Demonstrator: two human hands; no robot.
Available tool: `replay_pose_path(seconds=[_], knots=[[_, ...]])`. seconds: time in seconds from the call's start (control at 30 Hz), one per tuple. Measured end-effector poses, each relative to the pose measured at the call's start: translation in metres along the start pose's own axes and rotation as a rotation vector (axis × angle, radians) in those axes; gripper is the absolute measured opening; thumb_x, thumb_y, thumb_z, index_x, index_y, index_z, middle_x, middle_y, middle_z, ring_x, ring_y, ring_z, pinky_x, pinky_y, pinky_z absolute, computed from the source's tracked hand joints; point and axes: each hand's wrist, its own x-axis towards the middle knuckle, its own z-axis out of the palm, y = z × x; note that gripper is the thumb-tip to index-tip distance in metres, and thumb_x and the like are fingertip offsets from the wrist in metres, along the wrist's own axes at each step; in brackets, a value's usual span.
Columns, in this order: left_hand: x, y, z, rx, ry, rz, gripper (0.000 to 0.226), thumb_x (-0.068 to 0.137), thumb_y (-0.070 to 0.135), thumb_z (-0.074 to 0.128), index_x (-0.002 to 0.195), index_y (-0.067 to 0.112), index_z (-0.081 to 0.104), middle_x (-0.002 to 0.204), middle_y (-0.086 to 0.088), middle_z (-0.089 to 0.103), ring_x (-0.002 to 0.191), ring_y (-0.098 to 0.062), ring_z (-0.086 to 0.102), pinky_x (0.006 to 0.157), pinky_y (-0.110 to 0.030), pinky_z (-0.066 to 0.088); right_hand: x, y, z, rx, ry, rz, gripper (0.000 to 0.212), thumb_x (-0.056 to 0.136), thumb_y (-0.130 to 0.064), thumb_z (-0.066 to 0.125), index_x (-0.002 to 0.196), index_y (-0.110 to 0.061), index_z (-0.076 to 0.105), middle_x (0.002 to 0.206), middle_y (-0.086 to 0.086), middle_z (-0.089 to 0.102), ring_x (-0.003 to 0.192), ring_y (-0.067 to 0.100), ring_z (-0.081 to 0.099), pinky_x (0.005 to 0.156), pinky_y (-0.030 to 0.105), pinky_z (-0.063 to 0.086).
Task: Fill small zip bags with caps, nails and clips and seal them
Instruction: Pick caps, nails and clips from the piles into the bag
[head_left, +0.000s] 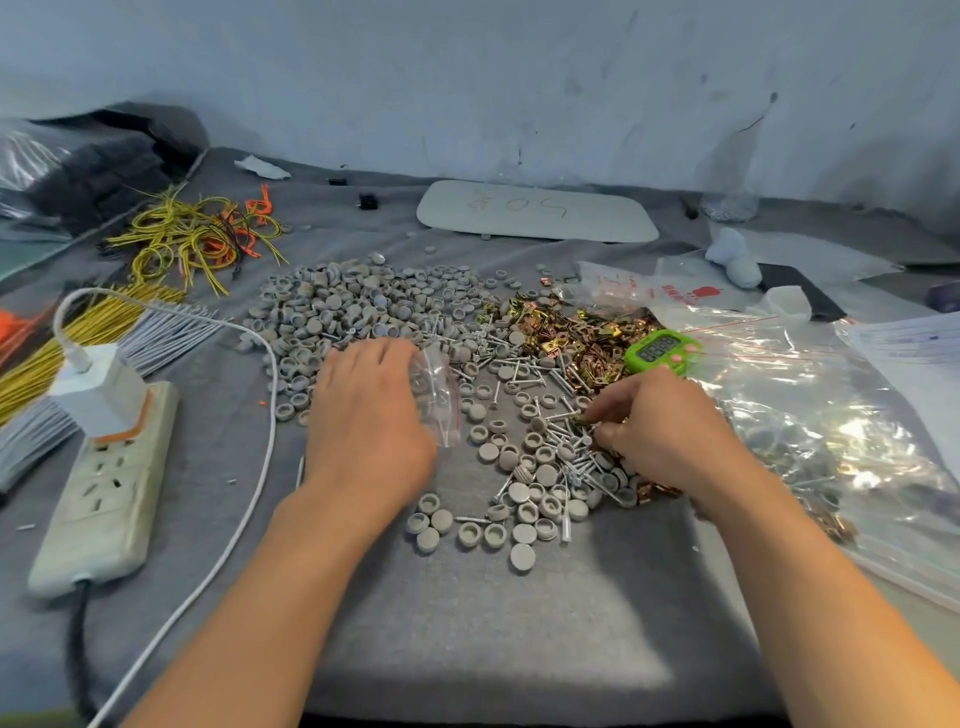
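Head view: filling step, parts being gathered.
Left hand (363, 415) grips a small zip bag (440, 402) beside the caps (353, 306); right hand (662, 431) curls its fingers into nails (524, 366) and clips (576, 332) (exact catch: cannot tell). Next, I judge: carry the pick to the bag's mouth.

A matt grey woven cloth (467, 623) is covering the table. On it the caps (332, 306) are showing dull, smooth grey plastic, the nails (524, 364) are glinting as bright silvery metal, and the clips (571, 332) are shining in glossy brass and copper tones. The small zip bag (439, 400) at centre is showing thin, clear, glossy plastic film. At the right a large bag (810, 415) of crinkled clear plastic is throwing glare. The timer (662, 351) is gleaming in smooth green plastic. At the left the power strip (104, 493) is showing smooth off-white plastic, and the wires (197, 234) are wearing yellow and orange coating. The wall (519, 78) is looking rough and scuffed.
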Motion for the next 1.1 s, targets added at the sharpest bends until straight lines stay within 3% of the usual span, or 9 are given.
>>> replay_pose_path(seconds=[0.27, 0.43, 0.57, 0.67, 0.73, 0.83, 0.97, 1.1], knots=[[0.001, -0.004, 0.002, -0.056, 0.050, -0.001, 0.047, 0.078, 0.036, 0.083, 0.114, 0.020, 0.057, 0.109, 0.002, 0.057, 0.104, -0.024, 0.051, 0.094, -0.037, 0.038, 0.000, 0.001, -0.006, -0.139, -0.011, 0.002, 0.029, 0.086, -0.011, 0.074, 0.066, -0.031, 0.067, 0.075, -0.006, 0.071, 0.070, 0.012, 0.063, 0.050, 0.020, 0.037], [0.000, -0.003, 0.001, -0.055, 0.038, -0.010, 0.041, 0.079, 0.036, 0.082, 0.106, 0.022, 0.055, 0.099, 0.009, 0.045, 0.091, -0.016, 0.039, 0.082, -0.034, 0.033, -0.002, 0.000, -0.007, -0.179, -0.018, 0.033, 0.028, 0.086, -0.007, 0.069, 0.074, -0.032, 0.071, 0.087, -0.001, 0.074, 0.081, 0.021, 0.065, 0.069, 0.025, 0.048], [-0.002, 0.001, -0.001, -0.078, 0.028, -0.013, 0.037, 0.082, 0.037, 0.079, 0.105, 0.023, 0.054, 0.099, 0.008, 0.048, 0.091, -0.016, 0.037, 0.080, -0.032, 0.029, -0.002, -0.001, -0.005, -0.233, 0.033, 0.047, 0.029, 0.086, -0.003, 0.063, 0.083, -0.028, 0.079, 0.091, 0.006, 0.076, 0.084, 0.029, 0.066, 0.078, 0.033, 0.057], [-0.003, 0.002, -0.003, -0.075, 0.024, -0.015, 0.037, 0.083, 0.037, 0.080, 0.104, 0.024, 0.052, 0.098, 0.009, 0.046, 0.090, -0.015, 0.038, 0.080, -0.031, 0.028, -0.001, 0.003, -0.003, -0.073, 0.115, 0.050, 0.037, 0.088, 0.002, 0.062, 0.087, -0.031, 0.079, 0.098, 0.003, 0.076, 0.085, 0.023, 0.067, 0.079, 0.030, 0.055], [-0.004, 0.003, -0.003, -0.071, 0.021, -0.008, 0.036, 0.082, 0.036, 0.080, 0.101, 0.025, 0.051, 0.095, 0.010, 0.044, 0.089, -0.015, 0.038, 0.080, -0.030, 0.027, 0.000, 0.007, -0.003, 0.091, 0.195, 0.038, 0.036, 0.091, 0.000, 0.064, 0.091, -0.031, 0.081, 0.095, -0.004, 0.076, 0.079, 0.011, 0.069, 0.075, 0.026, 0.057], [-0.004, 0.004, -0.004, -0.068, 0.016, -0.012, 0.037, 0.081, 0.031, 0.081, 0.099, 0.026, 0.050, 0.094, 0.012, 0.043, 0.089, -0.014, 0.038, 0.079, -0.029, 0.026, -0.004, 0.009, -0.004, 0.345, 0.245, 0.031, 0.027, 0.090, -0.008, 0.074, 0.084, -0.033, 0.082, 0.073, -0.012, 0.075, 0.055, 0.004, 0.065, 0.049, 0.017, 0.051], [-0.003, 0.005, -0.003, -0.072, 0.012, -0.016, 0.034, 0.081, 0.032, 0.080, 0.099, 0.024, 0.051, 0.095, 0.010, 0.046, 0.089, -0.015, 0.040, 0.079, -0.031, 0.029, -0.008, 0.007, 0.001, 0.681, 0.107, 0.021, 0.019, 0.087, -0.007, 0.077, 0.087, -0.025, 0.083, 0.078, -0.002, 0.079, 0.076, 0.017, 0.077, 0.074, 0.032, 0.062], [-0.004, 0.006, 0.000, -0.074, 0.012, -0.010, 0.035, 0.081, 0.034, 0.080, 0.096, 0.025, 0.050, 0.095, 0.009, 0.046, 0.088, -0.016, 0.041, 0.078, -0.031, 0.029, -0.010, 0.002, 0.004, 0.945, -0.059, -0.030, 0.024, 0.083, 0.011, 0.075, 0.088, -0.012, 0.081, 0.086, 0.011, 0.079, 0.080, 0.019, 0.076, 0.074, 0.021, 0.058]])
